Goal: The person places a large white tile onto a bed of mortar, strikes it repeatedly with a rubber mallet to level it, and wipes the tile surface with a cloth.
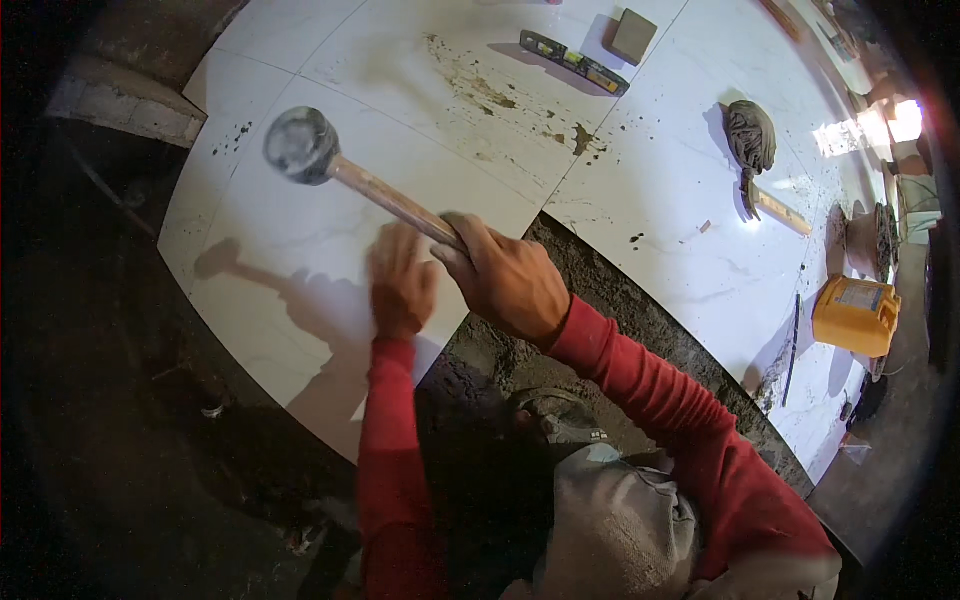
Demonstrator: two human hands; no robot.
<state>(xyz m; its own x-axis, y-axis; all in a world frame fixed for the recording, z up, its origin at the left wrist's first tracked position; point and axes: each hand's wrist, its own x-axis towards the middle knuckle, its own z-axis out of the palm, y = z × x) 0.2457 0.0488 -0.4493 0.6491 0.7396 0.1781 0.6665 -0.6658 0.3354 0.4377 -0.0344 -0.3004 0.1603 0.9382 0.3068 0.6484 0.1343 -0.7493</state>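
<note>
My right hand [515, 285] is wrapped round the wooden handle of a rubber mallet [392, 200]. The mallet's grey and black round head [302, 146] is raised above a large white marbled tile [310, 255], and its shadow falls on that tile. My left hand [403, 290], partly blurred, is just left of the right one, over the tile's near side. Its fingers look stretched out, with nothing visible in them; whether the palm touches the tile I cannot tell.
Rough grey mortar [590, 270] is exposed beside the tile. Beyond lie a spirit level [574, 63], a brown block [633, 37] and crumbs of mortar. At right are a hammer [780, 210] beside a dark cloth bundle [750, 135] and a yellow jerrycan [856, 316].
</note>
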